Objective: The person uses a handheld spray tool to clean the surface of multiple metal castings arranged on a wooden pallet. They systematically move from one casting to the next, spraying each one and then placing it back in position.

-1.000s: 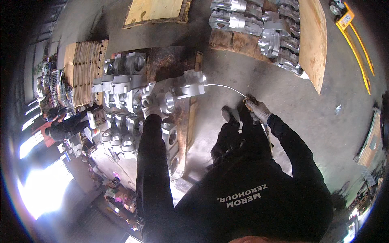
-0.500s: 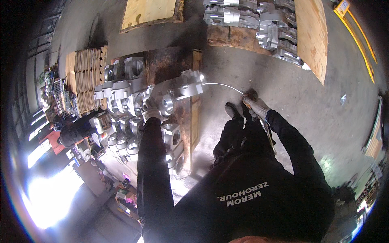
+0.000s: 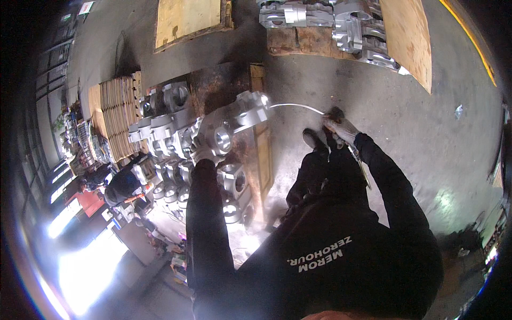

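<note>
My left hand (image 3: 204, 153), in a pale glove, grips the near side of a large silvery metal casting (image 3: 250, 113) with round bores, which lies over the right part of a low stack of castings. Its fingers are partly hidden against the metal. My right hand (image 3: 344, 129), also gloved, is closed round a blow gun with a long thin curved tube (image 3: 298, 105). The tube arches leftward to the casting's right end, where its tip meets or nearly meets a bright spot. A thin hose (image 3: 362, 169) trails down from the right hand.
Similar castings (image 3: 165, 122) stand in rows beneath and left of it, on a wooden pallet (image 3: 264, 154). More castings (image 3: 352, 26) sit on a pallet at the far right beside a plywood sheet (image 3: 406, 42). Stacked cardboard (image 3: 120, 114) and another person (image 3: 125, 184) are at left.
The view has shifted slightly, and the person at left appears further right. My left hand still grips the casting, and the tube still points at its right end.
</note>
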`<state>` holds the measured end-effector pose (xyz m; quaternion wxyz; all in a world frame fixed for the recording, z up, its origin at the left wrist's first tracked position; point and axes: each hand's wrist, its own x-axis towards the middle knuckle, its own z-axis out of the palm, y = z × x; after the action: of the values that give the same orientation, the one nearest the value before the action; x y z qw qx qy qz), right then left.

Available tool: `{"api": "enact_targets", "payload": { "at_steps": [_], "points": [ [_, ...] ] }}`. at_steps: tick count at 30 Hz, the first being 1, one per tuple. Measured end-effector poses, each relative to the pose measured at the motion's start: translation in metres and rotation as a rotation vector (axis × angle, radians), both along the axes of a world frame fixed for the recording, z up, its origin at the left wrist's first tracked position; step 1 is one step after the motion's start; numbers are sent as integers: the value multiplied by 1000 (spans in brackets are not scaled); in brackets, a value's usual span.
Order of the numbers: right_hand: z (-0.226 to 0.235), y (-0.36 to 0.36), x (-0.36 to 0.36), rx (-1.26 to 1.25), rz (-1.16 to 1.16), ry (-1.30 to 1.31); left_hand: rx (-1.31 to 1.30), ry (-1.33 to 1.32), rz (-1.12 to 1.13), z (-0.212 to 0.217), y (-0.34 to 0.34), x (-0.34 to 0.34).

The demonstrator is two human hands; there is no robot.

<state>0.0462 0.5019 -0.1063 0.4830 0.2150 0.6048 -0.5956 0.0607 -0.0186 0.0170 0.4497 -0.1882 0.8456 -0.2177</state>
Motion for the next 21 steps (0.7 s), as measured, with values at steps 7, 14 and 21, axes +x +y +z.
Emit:
{"api": "enact_targets", "payload": {
  "at_steps": [7,14,21],
  "points": [
    [-31,-27,10,31,-66,19,-12,31,31,16,6,5],
    [-60,-46,-3,-56,-64,-164,-55,49,-30,18,19,-1],
    [-19,-33,-38,23,107,-139,-6,23,106,21,22,-8]
  ]
}}
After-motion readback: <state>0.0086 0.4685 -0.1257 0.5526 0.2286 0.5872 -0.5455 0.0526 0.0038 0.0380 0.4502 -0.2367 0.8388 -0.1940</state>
